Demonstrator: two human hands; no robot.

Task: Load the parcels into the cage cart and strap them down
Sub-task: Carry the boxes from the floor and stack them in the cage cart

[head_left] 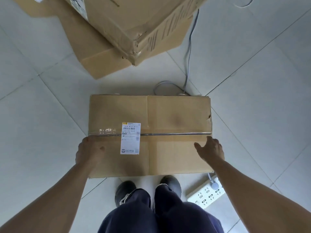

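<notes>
A taped cardboard parcel (168, 118) with a white shipping label (130, 138) lies in front of my feet, over the tiled floor. My left hand (89, 151) grips its left edge, thumb on top and fingers hidden down the side. My right hand (211, 149) holds the right edge, thumb stretched across the top and fingers wrapped over the side. Whether the parcel rests on the floor or is lifted, I cannot tell. No cage cart or strap is in view.
Two larger cardboard boxes (131, 27) are stacked at the top, the upper one with a crushed corner. A grey cable (189, 52) runs down behind the parcel. A white power strip (207, 193) lies on the floor by my right shoe.
</notes>
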